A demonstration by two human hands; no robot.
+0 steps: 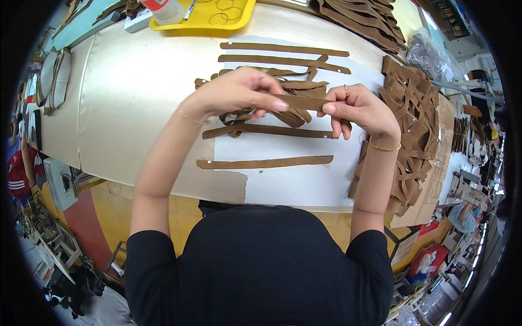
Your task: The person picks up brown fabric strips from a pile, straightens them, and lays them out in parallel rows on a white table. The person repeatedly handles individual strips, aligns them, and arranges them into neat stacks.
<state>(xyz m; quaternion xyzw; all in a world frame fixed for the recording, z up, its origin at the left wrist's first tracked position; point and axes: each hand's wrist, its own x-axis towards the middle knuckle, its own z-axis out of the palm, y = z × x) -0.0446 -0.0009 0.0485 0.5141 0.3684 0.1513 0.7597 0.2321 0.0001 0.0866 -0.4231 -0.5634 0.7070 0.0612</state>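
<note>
A brown strip of fabric or leather is stretched between my hands above the table. My left hand pinches it toward its left part, the fingers slightly blurred. My right hand grips its right end between thumb and fingers. Beneath my hands lies a loose tangle of similar strips, partly hidden. One straight strip lies just below the hands and another strip nearer to me. Beyond the tangle are two more, a far strip and a strip before it. Small white tags show on several.
A large heap of brown strips covers cardboard at the right. At the back are a yellow tray with rubber bands, a pen and a container, plus folded brown material. A clear plastic bag sits at the far right.
</note>
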